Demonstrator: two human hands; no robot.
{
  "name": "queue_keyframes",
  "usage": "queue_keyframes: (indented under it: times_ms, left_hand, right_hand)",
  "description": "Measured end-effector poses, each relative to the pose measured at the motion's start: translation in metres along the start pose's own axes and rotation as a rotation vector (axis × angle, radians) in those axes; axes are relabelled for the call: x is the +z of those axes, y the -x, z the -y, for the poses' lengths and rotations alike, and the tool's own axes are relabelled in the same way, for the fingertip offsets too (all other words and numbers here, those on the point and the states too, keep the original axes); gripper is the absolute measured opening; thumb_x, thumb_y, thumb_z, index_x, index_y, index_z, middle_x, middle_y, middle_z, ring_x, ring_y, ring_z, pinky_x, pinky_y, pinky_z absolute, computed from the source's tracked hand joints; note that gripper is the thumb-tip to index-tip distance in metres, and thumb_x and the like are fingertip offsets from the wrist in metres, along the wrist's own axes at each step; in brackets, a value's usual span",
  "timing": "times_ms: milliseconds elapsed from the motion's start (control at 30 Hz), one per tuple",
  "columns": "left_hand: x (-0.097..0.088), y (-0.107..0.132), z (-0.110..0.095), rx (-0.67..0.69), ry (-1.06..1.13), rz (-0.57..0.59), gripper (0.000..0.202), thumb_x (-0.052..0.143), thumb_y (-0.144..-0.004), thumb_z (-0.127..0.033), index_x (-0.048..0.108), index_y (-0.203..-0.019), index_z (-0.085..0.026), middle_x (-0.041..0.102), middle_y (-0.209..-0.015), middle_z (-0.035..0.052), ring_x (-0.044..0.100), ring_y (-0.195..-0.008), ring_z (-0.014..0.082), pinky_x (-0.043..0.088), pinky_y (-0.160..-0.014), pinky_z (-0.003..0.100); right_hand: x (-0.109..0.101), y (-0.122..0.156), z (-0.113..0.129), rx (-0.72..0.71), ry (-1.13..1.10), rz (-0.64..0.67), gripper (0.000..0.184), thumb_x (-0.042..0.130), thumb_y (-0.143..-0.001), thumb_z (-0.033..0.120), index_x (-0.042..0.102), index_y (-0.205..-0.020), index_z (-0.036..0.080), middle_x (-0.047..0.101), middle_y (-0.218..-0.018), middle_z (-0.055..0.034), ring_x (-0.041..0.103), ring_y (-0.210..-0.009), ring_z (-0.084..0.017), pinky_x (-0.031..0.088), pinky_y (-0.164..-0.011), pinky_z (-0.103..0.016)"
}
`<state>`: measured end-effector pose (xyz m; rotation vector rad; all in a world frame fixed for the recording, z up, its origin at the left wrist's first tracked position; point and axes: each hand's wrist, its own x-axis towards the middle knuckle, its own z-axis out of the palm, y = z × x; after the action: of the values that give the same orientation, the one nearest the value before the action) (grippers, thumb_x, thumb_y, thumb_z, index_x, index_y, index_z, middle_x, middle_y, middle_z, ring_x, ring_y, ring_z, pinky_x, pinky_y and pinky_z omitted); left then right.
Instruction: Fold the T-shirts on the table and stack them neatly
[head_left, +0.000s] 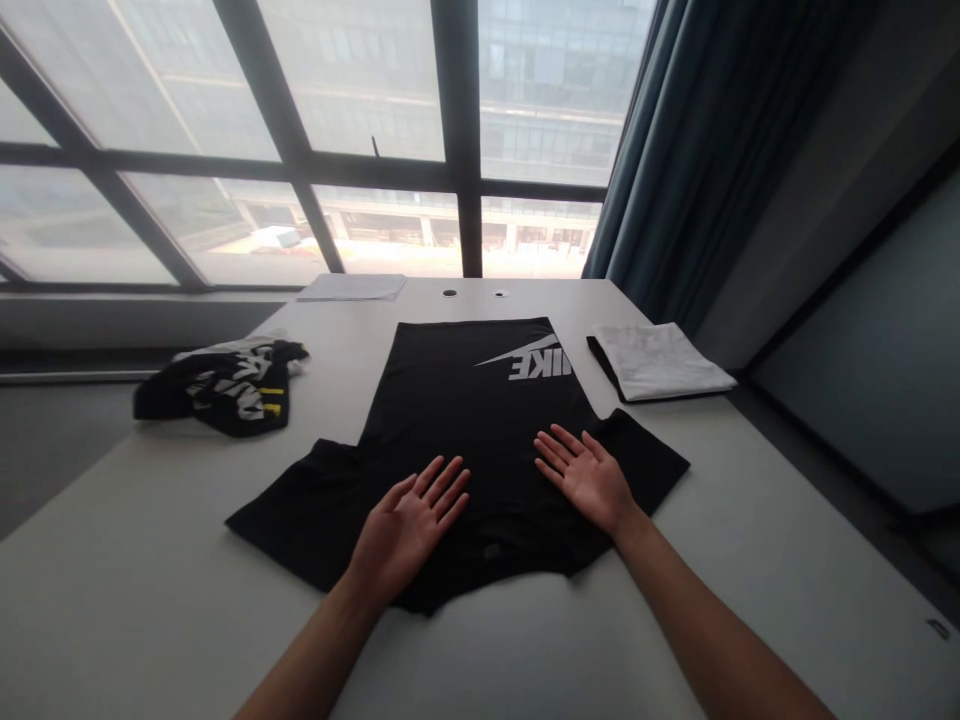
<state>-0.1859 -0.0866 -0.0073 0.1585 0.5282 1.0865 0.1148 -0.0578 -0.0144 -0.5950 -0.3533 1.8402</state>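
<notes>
A black T-shirt (pixel 457 400) lies spread out flat on the white table, its collar toward me and its hem toward the window. A white Nike print shows upside down near its far right side. Over the left part of the shirt is my left hand (pixel 411 525), palm up with the fingers stretched out and nothing in it. My right hand (pixel 585 475) is likewise palm up and open, above the shirt near the right sleeve. Whether either hand touches the cloth I cannot tell.
On the left of the table (pixel 135 590) sits a crumpled black and white garment (pixel 232 385) with yellow marks. Folded white cloth (pixel 656 360) rests over a black one at the right. Papers (pixel 352 287) lie at the far edge, before the window. A dark curtain (pixel 697 130) hangs right.
</notes>
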Motion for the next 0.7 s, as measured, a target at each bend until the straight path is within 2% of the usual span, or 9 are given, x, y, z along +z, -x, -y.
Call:
queue_keyframes:
  times_ms: [167,233,333,400,500,600,700]
  left_hand:
    - [-0.001,-0.002,-0.001,0.011,-0.011,-0.011,0.061,0.046,-0.099,-0.019,0.029,-0.158,-0.020,0.048,-0.152,0.0171,0.048,-0.138,0.0330,0.051,-0.106,0.049]
    - [-0.001,-0.002,-0.001,0.015,-0.017,-0.013,0.061,0.046,-0.099,-0.019,0.030,-0.158,-0.020,0.049,-0.151,0.0172,0.048,-0.138,0.0329,0.052,-0.105,0.049]
    - [0.003,-0.001,-0.001,0.021,-0.020,-0.029,0.061,0.046,-0.099,-0.019,0.030,-0.157,-0.019,0.049,-0.151,0.0178,0.049,-0.137,0.0328,0.052,-0.105,0.049]
    - [0.006,0.000,-0.001,0.016,-0.015,-0.044,0.061,0.046,-0.099,-0.019,0.030,-0.157,-0.019,0.049,-0.151,0.0182,0.049,-0.137,0.0325,0.052,-0.105,0.049]
    - [0.007,0.001,0.000,0.012,-0.006,-0.052,0.061,0.045,-0.099,-0.018,0.028,-0.158,-0.019,0.049,-0.151,0.0182,0.050,-0.137,0.0321,0.051,-0.106,0.049]
    - [0.005,0.001,0.000,0.013,-0.003,-0.037,0.061,0.045,-0.099,-0.018,0.028,-0.158,-0.020,0.047,-0.152,0.0184,0.049,-0.137,0.0325,0.051,-0.106,0.049]
    - [0.004,0.000,0.000,0.011,-0.005,-0.029,0.061,0.046,-0.099,-0.018,0.029,-0.157,-0.019,0.047,-0.152,0.0185,0.048,-0.138,0.0329,0.051,-0.106,0.049]
  right_hand:
    - [-0.003,-0.002,0.007,-0.062,-0.037,-0.038,0.036,0.043,-0.101,0.039,0.062,-0.125,0.021,0.064,-0.136,-0.0104,0.054,-0.134,-0.023,0.044,-0.112,-0.048]
    - [0.002,0.000,0.006,-0.056,-0.019,0.005,0.037,0.042,-0.101,0.040,0.062,-0.127,0.021,0.063,-0.138,-0.0096,0.053,-0.135,-0.022,0.042,-0.113,-0.048]
    - [0.011,0.006,0.000,-0.001,0.006,0.136,0.044,0.039,-0.103,0.045,0.057,-0.135,0.021,0.056,-0.146,-0.0103,0.048,-0.140,-0.023,0.038,-0.115,-0.050]
    - [0.014,0.008,-0.004,0.062,0.031,0.150,0.045,0.039,-0.103,0.045,0.056,-0.136,0.019,0.054,-0.147,-0.0125,0.048,-0.139,-0.024,0.039,-0.115,-0.050]
    - [0.009,0.004,-0.003,0.071,0.029,-0.002,0.039,0.042,-0.102,0.039,0.059,-0.128,0.016,0.060,-0.139,-0.0161,0.056,-0.132,-0.024,0.044,-0.110,-0.048]
    - [-0.007,-0.003,0.014,-0.115,-0.039,-0.162,0.035,0.042,-0.101,0.039,0.060,-0.124,0.019,0.062,-0.136,-0.0143,0.059,-0.128,-0.023,0.049,-0.107,-0.047]
    - [-0.028,-0.004,0.044,-0.314,-0.093,-0.273,0.037,0.038,-0.101,0.042,0.061,-0.121,0.022,0.063,-0.137,-0.0112,0.060,-0.128,-0.022,0.050,-0.106,-0.047]
